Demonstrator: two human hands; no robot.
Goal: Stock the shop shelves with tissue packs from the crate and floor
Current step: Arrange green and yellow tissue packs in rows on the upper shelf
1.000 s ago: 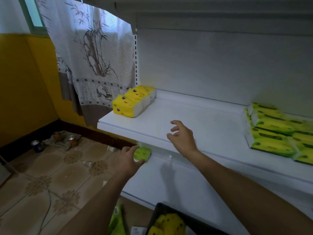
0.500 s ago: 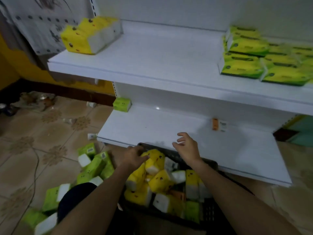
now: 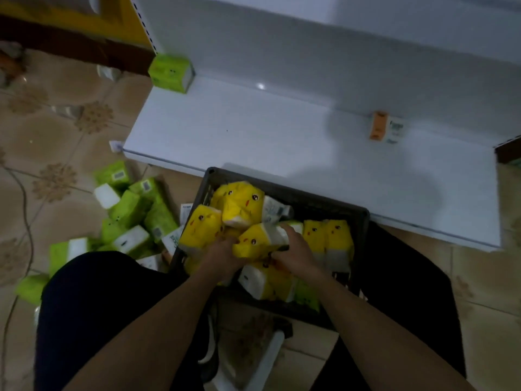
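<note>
Evidently early, a yellow pack [image 3: 258,239] is being gripped by left hand [image 3: 222,256] and right hand [image 3: 296,251] in the full crate [image 3: 324,200], only one green pack [image 3: 170,71] shelved, upper left.

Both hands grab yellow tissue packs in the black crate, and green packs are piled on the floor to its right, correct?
No: the head view shows the green packs on the floor left of the black crate. The left hand and right hand do grip yellow tissue packs in it.
</note>
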